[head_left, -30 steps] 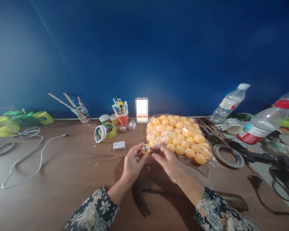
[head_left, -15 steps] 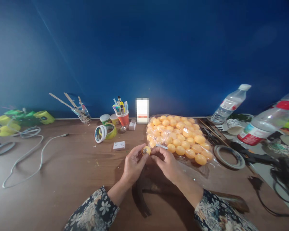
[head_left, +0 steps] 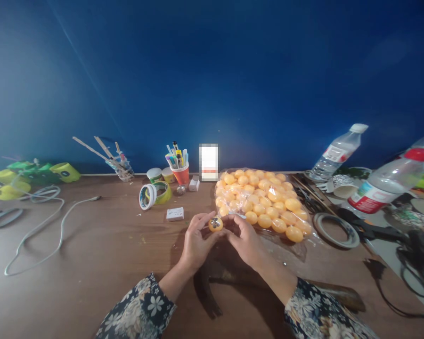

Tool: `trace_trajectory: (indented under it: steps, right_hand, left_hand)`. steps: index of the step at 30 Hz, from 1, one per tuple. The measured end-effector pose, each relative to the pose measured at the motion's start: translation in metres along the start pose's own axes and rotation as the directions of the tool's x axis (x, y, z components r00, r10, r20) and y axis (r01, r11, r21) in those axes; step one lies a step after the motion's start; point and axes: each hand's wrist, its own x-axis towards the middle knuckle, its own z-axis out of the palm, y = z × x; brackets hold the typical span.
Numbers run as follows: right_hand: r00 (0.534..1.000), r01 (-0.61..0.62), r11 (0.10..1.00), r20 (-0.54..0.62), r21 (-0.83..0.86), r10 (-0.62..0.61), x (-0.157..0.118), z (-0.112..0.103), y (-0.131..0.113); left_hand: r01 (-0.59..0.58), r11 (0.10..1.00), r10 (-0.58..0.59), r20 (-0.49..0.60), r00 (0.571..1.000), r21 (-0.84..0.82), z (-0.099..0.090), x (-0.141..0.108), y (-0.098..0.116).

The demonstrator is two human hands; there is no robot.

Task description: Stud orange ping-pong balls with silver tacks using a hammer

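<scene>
Between my fingertips is a small orange ball (head_left: 216, 224) with shiny silver pieces showing on its upper face. My left hand (head_left: 196, 241) grips it from the left, thumb below and fingers behind. From the right, my right hand (head_left: 245, 240) has its fingers closed against the ball's side. Just behind my right hand lies a clear plastic bag (head_left: 265, 202) full of orange balls. Under my wrists rests a hammer (head_left: 207, 292), its wooden handle reaching out to the right beneath my right sleeve.
On the left are a white cable (head_left: 61, 221) and green and yellow pieces. Behind my hands stand tape rolls (head_left: 147, 197), a small white box (head_left: 175, 214) and a red cup of pens (head_left: 181, 174). Bottles (head_left: 378, 188), a tape roll (head_left: 335, 230) and a black plug (head_left: 375, 268) are at right.
The ball has turned so its silver pieces face up more fully. My right fingers have moved in against it, and my left fingers have shifted slightly.
</scene>
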Motion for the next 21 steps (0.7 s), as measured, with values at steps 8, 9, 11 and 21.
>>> trace_trajectory:
  steps: [8, 9, 11, 21]
  right_hand:
    - [0.983, 0.111, 0.961, -0.112, -0.254, -0.143, 0.003, -0.012, -0.002]
    - [0.972, 0.130, 0.939, -0.144, -0.318, -0.183, 0.005, -0.016, -0.003]
    - [0.948, 0.162, 0.893, -0.185, -0.420, -0.259, 0.007, -0.025, -0.008]
    - [0.958, 0.279, 0.381, 0.228, -0.882, -0.174, 0.001, -0.029, -0.022]
  left_hand:
    - [0.108, 0.990, -0.116, -0.086, 0.990, -0.086, 0.001, 0.003, -0.001]
    - [0.115, 0.990, -0.123, -0.105, 0.987, -0.086, 0.001, 0.004, -0.002]
    - [0.120, 0.990, -0.128, -0.114, 0.985, -0.070, 0.001, 0.004, -0.003]
    - [0.118, 0.993, -0.119, -0.084, 0.989, -0.019, -0.001, 0.004, -0.010]
